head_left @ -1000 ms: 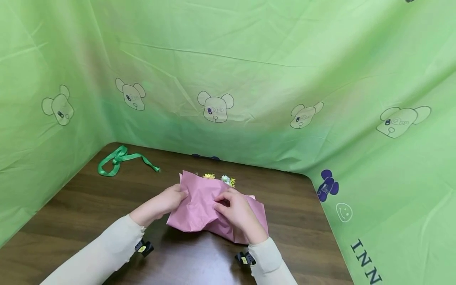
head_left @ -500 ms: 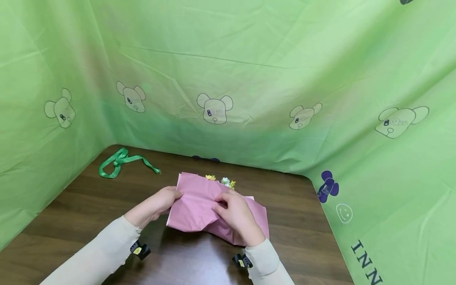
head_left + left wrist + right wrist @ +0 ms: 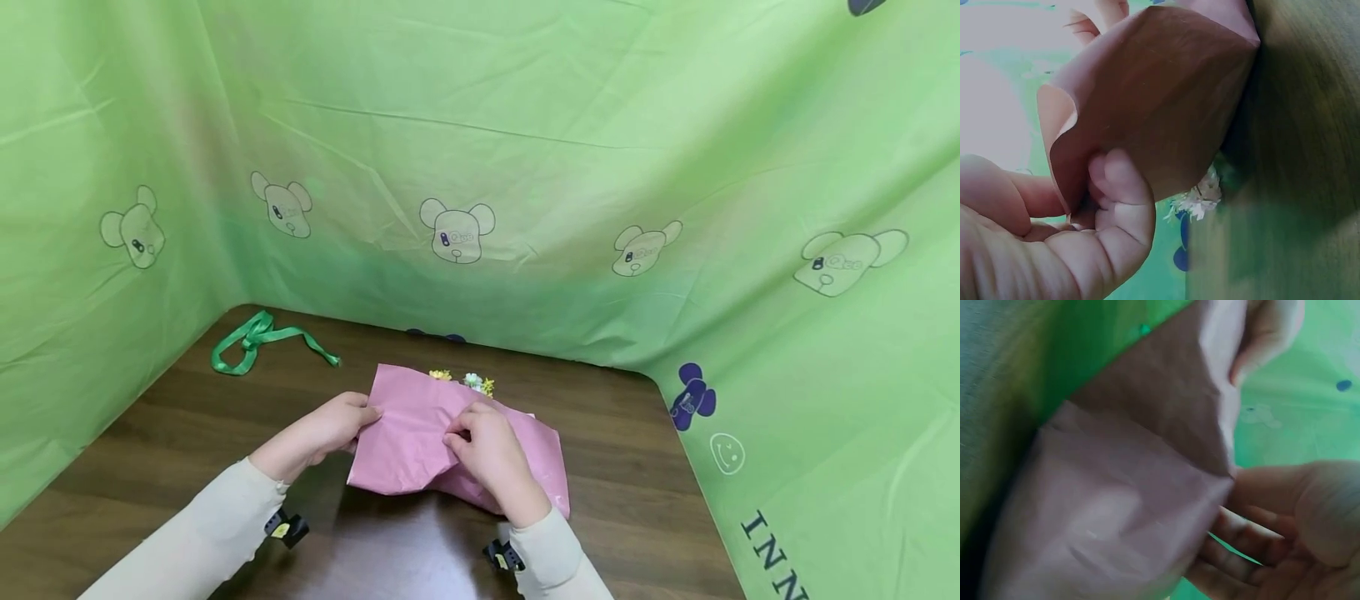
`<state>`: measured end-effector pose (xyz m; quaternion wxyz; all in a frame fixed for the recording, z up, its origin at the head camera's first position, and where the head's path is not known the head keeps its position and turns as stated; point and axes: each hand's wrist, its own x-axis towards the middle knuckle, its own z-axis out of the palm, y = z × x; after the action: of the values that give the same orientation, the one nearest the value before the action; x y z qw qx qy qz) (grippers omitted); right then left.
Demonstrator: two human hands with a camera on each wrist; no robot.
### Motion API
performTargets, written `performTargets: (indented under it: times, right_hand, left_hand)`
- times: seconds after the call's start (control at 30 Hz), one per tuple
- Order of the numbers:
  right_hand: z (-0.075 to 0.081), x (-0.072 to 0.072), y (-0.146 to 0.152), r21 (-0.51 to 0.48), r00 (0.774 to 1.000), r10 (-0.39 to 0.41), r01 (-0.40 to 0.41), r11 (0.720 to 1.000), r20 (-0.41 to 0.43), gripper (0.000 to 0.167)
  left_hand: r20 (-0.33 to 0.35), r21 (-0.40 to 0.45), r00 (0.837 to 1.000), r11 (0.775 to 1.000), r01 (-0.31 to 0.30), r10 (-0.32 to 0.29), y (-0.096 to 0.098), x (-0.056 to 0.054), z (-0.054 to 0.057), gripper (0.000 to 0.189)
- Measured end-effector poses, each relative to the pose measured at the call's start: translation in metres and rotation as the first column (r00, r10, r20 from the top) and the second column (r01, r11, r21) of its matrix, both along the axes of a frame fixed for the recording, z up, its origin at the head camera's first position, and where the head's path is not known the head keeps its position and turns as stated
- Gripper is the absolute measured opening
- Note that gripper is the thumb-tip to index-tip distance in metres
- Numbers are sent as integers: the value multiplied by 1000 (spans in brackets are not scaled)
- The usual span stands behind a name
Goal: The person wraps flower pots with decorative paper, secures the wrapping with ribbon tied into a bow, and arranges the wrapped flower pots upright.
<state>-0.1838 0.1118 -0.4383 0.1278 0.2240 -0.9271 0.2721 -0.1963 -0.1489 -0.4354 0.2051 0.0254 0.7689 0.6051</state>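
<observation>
Pink paper already covers most of the flowers, mid-table, and blossoms peek past its far edge! Left hand pinches one side, right hand the middle. No tie shows; green ribbon lies apart. The paper's creased, loosely bulging.

Long sleeves on both arms, plain off-white. Left sleeve lightly rumpled along its lower edge; right sleeve creased near the cuff. Blocky black camera by each cuff: left camera, right camera. Each bears a small yellow patch, perhaps a label, too small to read. Hands bare, fingernails short.
</observation>
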Motion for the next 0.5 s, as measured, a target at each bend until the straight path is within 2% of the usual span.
performTargets:
  times: [0.13,0.27,0.5]
  right_hand:
    - [2,-1,3,-5,999,23,-23,1000,42,6]
    - [2,-1,2,6,999,22,-22,1000,47,9]
    - [1,-3,-1,35,999,12,-13,999,29,10]
  left_hand:
    - [28,23,999,999,-28,27,-4,-1,-2,21]
    - [41,27,998,999,-46,45,-7,-1,-4,19]
    - [-65,-75,996,995,-59,54,-10,-1,-2,19]
